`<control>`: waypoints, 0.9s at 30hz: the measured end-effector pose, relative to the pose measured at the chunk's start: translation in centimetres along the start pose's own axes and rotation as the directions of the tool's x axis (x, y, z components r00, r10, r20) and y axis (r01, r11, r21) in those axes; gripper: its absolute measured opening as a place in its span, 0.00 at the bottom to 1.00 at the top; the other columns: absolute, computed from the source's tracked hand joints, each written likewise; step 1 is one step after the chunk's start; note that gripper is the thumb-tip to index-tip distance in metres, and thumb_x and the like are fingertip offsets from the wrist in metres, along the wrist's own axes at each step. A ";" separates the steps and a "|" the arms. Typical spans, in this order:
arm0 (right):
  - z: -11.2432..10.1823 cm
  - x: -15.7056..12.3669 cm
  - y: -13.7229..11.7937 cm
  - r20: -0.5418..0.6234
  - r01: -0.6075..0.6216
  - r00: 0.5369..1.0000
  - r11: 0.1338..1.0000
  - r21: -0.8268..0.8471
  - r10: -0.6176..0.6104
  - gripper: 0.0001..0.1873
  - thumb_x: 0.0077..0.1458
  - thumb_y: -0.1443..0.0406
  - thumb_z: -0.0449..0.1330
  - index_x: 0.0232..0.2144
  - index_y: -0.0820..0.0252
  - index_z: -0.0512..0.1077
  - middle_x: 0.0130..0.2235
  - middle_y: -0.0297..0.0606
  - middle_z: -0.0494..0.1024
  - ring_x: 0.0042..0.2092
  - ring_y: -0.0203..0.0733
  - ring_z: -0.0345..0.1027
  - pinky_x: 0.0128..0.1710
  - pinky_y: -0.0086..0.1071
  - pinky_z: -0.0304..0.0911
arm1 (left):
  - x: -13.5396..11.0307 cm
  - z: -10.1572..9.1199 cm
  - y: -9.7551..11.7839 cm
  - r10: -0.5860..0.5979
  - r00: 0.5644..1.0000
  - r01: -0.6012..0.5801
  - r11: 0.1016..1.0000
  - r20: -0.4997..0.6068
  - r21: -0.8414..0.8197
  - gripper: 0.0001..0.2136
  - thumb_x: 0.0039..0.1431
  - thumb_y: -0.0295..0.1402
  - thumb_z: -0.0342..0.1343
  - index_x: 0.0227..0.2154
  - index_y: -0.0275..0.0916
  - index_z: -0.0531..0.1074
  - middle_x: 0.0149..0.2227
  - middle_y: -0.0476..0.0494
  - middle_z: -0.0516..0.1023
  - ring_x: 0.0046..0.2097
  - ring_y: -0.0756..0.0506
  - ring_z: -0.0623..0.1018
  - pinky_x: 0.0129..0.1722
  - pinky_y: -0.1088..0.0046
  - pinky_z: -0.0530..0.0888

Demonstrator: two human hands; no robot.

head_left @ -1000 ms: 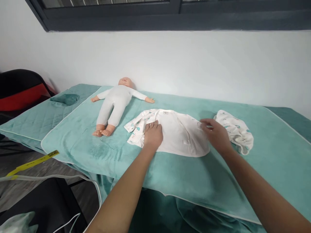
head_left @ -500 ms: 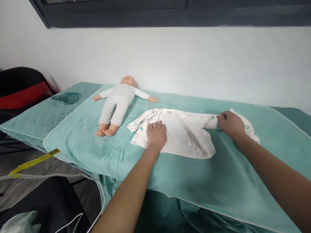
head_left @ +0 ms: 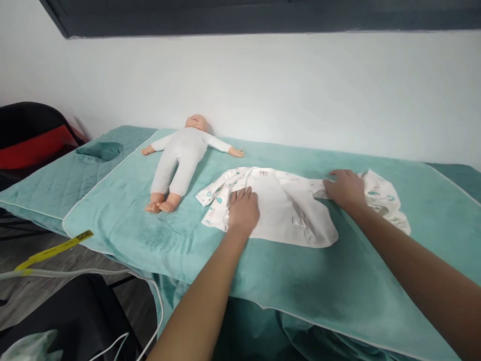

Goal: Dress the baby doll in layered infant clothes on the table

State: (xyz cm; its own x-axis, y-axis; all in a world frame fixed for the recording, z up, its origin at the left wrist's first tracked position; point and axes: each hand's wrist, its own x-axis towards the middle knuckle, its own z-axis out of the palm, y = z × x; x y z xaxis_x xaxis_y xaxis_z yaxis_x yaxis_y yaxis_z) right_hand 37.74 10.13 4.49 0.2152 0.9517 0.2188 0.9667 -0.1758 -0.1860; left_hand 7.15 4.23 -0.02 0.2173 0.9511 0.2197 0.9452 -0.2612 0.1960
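A white baby shirt [head_left: 280, 210] with a small coloured print on its sleeves lies spread on the green bed cover, its plain inside facing up and its neck label toward the wall. My left hand [head_left: 243, 209] rests flat on the left part of the shirt, fingers stretched out. At the far end of the right sleeve lies my right hand [head_left: 346, 189], fingers extended over the cuff, which it partly hides. Just beyond that hand is a crumpled white printed garment [head_left: 384, 196], partly covered by my wrist.
A baby doll [head_left: 185, 155] in a white suit lies on its back at the left. The green cover [head_left: 150, 245] hangs over the front edge. A black chair [head_left: 71, 313], a white cable [head_left: 86, 272] and a yellow tag [head_left: 56, 249] are at lower left.
My right hand has loosened its pinch on the sleeve end and its fingers now lie stretched over it. The left hand stays on the shirt. The view has shifted slightly.
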 end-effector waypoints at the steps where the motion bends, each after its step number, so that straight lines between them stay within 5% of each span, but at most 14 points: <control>1: 0.1 -0.1 0.5 -0.008 -0.037 0.999 0.999 0.001 0.037 0.21 0.60 0.61 0.54 0.51 0.67 0.71 0.55 0.58 0.72 0.56 0.55 0.61 0.57 0.43 0.50 | 0.0 0.0 0.0 -0.001 1.000 0.001 1.000 0.001 -0.003 0.17 0.67 0.29 0.39 0.50 0.38 0.72 0.65 0.41 0.68 0.65 0.40 0.65 0.64 0.55 0.58; 5: -0.3 -0.5 2.8 -0.015 -0.142 0.990 0.990 0.021 0.142 0.22 0.61 0.57 0.52 0.48 0.68 0.73 0.53 0.61 0.74 0.55 0.58 0.63 0.56 0.47 0.48 | 0.0 -0.1 0.0 -0.003 1.000 0.003 1.000 -0.008 -0.008 0.17 0.67 0.30 0.39 0.50 0.38 0.72 0.64 0.41 0.68 0.65 0.39 0.65 0.64 0.55 0.58; 10: -0.6 -1.6 4.3 0.024 -0.204 0.979 0.967 0.150 0.202 0.18 0.59 0.56 0.54 0.43 0.61 0.75 0.44 0.51 0.78 0.45 0.51 0.67 0.46 0.40 0.55 | 0.0 0.0 0.0 0.000 1.000 0.000 1.000 -0.017 -0.026 0.17 0.68 0.30 0.40 0.49 0.38 0.72 0.64 0.42 0.68 0.65 0.39 0.64 0.64 0.55 0.58; 16: -1.0 -1.8 4.4 0.085 -0.240 0.971 0.892 0.383 0.225 0.22 0.51 0.62 0.63 0.49 0.63 0.73 0.41 0.46 0.77 0.40 0.45 0.68 0.41 0.36 0.59 | 0.1 0.2 -0.1 -0.007 1.000 0.007 1.000 -0.019 -0.016 0.17 0.68 0.30 0.39 0.49 0.39 0.72 0.64 0.43 0.69 0.65 0.40 0.65 0.65 0.56 0.58; 21: -1.8 -1.3 4.8 0.128 -0.200 0.980 0.782 0.591 0.154 0.28 0.55 0.65 0.58 0.59 0.60 0.64 0.43 0.42 0.75 0.35 0.38 0.69 0.34 0.30 0.63 | 0.1 0.3 -0.1 -0.002 1.000 0.002 1.000 -0.030 -0.021 0.16 0.68 0.30 0.40 0.49 0.38 0.72 0.64 0.42 0.69 0.65 0.40 0.65 0.65 0.55 0.58; 27: -1.0 -1.9 5.7 0.049 -0.174 0.983 0.831 0.529 0.175 0.31 0.49 0.74 0.52 0.57 0.67 0.64 0.49 0.54 0.75 0.47 0.45 0.72 0.47 0.36 0.66 | 0.0 0.2 -0.1 -0.004 1.000 0.003 1.000 -0.028 -0.010 0.16 0.68 0.31 0.40 0.49 0.38 0.72 0.64 0.43 0.69 0.65 0.40 0.65 0.65 0.56 0.58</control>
State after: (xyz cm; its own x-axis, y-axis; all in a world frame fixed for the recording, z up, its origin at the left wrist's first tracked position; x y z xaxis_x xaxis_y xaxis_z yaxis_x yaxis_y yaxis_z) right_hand 42.95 7.07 3.93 0.3737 0.9176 0.1358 0.6926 -0.1786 -0.6989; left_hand 7.15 4.31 -0.19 0.2070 0.9471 0.2454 0.9434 -0.2597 0.2064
